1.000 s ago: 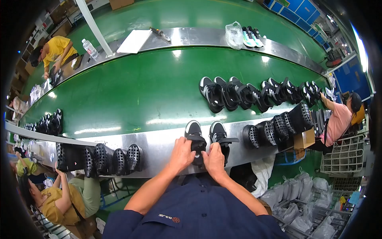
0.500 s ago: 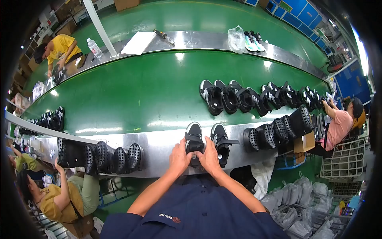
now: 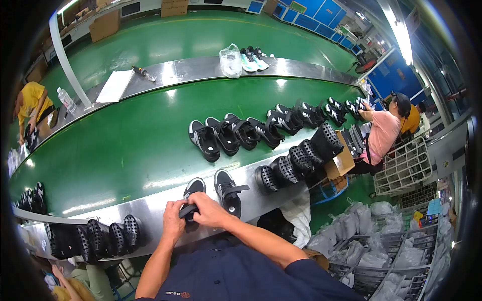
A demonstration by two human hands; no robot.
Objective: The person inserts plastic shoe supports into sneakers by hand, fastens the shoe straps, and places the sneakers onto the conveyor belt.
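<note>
A black and silver shoe (image 3: pixel 195 186) stands on the metal ledge with its toe pointing away from me. My left hand (image 3: pixel 173 221) is closed at its left side, fingers on the dark strap. From the right, my right hand (image 3: pixel 208 209) grips the same strap across the shoe's upper; the fingers hide much of the shoe. Just to the right stands a matching shoe (image 3: pixel 229 196), untouched, its loose strap sticking out to the right.
Several black and silver shoes (image 3: pixel 204 140) line the green belt (image 3: pixel 125 150). Black studded moulds (image 3: pixel 285 170) stand on the ledge to the right, others (image 3: pixel 98 236) to the left. A co-worker in pink (image 3: pixel 384 135) handles shoes at far right. Bagged items fill a rack (image 3: pixel 371 258).
My view has swung right, so the scene shifts left. Both hands, earlier spread around the shoe with thumbs at its opening, are now closed on its strap.
</note>
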